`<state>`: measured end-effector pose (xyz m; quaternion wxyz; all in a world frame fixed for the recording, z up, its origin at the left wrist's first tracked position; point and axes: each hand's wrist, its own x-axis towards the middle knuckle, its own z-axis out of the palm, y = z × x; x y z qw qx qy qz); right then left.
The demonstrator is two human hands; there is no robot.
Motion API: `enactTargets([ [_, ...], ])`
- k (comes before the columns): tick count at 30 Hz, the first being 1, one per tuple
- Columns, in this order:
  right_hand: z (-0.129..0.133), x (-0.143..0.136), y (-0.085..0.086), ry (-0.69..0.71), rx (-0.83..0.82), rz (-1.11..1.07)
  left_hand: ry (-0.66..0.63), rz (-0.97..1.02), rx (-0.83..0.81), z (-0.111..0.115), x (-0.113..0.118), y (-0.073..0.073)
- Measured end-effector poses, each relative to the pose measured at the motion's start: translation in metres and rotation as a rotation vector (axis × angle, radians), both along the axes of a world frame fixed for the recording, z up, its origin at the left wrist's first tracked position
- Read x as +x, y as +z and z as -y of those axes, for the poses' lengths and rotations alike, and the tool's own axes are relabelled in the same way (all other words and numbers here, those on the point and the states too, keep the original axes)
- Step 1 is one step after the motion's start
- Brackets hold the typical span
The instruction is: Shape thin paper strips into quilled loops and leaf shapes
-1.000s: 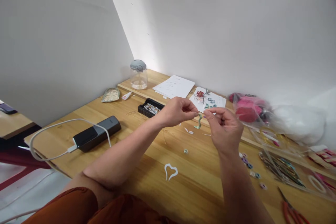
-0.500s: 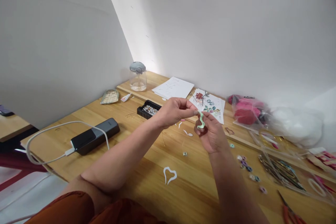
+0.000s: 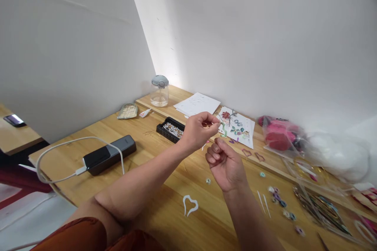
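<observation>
In the head view my left hand (image 3: 198, 133) is pinched shut over the table. A wavy pale green strip (image 3: 224, 130) hangs at its fingertips. Just below and to the right, my right hand (image 3: 226, 166) is curled closed with thumb against fingers; anything in that pinch is too fine or hidden to make out. A white heart-shaped cutout (image 3: 191, 205), open at its tip, lies on the wooden table in front of my hands. Beside it, farther back, is a small spool (image 3: 208, 181).
Behind my left hand sits a black tray (image 3: 160, 128) of beads. Papers (image 3: 197, 104) and a sheet with coloured flowers (image 3: 249, 125) lie on the back ledge. Small spools (image 3: 276, 196) and thin white strips (image 3: 266, 206) are at right. A power bank (image 3: 110, 155) with cable stands left.
My right hand has come off the green strip and moved down and slightly left, curling closed. The left hand keeps the strip. The view has shifted slightly; white strips now show at right.
</observation>
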<state>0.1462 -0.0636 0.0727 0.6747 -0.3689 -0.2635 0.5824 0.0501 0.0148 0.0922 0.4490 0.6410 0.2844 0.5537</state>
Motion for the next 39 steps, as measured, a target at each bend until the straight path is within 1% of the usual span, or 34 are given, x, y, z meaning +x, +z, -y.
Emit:
enactTargets([
  [2, 0.003, 0.003, 0.001, -0.08, 0.066, 0.218, 0.028, -0.076, 0.062, -0.001, -0.003, 0.001],
  [4, 0.006, 0.009, 0.003, -0.216, 0.149, 0.535, -0.005, -0.172, 0.089, -0.001, -0.006, 0.003],
  [6, 0.01, 0.017, 0.007, -0.386, 0.233, 0.849, -0.093, -0.261, 0.089, -0.002, -0.009, 0.004],
  [7, 0.011, 0.021, 0.01, -0.465, 0.27, 0.966, -0.148, -0.289, 0.081, -0.002, -0.01, 0.004],
  [9, 0.012, 0.029, 0.014, -0.57, 0.321, 1.088, -0.262, -0.313, 0.053, -0.001, -0.011, 0.005],
  [10, 0.011, 0.032, 0.015, -0.588, 0.328, 1.1, -0.32, -0.311, 0.035, -0.001, -0.011, 0.005],
  [12, 0.008, 0.039, 0.015, -0.568, 0.309, 1.05, -0.42, -0.295, -0.007, -0.001, -0.011, 0.006],
  [14, 0.003, 0.044, 0.012, -0.504, 0.271, 0.938, -0.481, -0.268, -0.053, -0.001, -0.012, 0.007],
  [18, -0.003, 0.048, 0.006, -0.387, 0.224, 0.715, -0.538, -0.201, -0.131, -0.002, -0.013, 0.007],
  [25, -0.009, 0.049, 0.003, -0.325, 0.182, 0.529, -0.604, -0.119, -0.217, -0.003, -0.011, 0.006],
  [28, -0.011, 0.046, 0.0, -0.251, 0.093, 0.336, -0.56, -0.022, -0.262, -0.002, -0.009, 0.006],
  [31, -0.013, 0.037, -0.004, -0.075, 0.018, 0.073, -0.477, 0.066, -0.289, -0.002, -0.005, 0.003],
  [33, -0.012, 0.029, -0.006, 0.01, -0.004, -0.076, -0.421, 0.091, -0.289, -0.002, -0.002, 0.001],
  [35, -0.011, 0.021, -0.006, 0.028, -0.035, -0.16, -0.355, 0.098, -0.265, -0.002, 0.0, 0.0],
  [39, -0.007, 0.008, -0.001, -0.008, -0.103, -0.219, -0.197, 0.115, -0.167, -0.002, 0.003, -0.002],
])
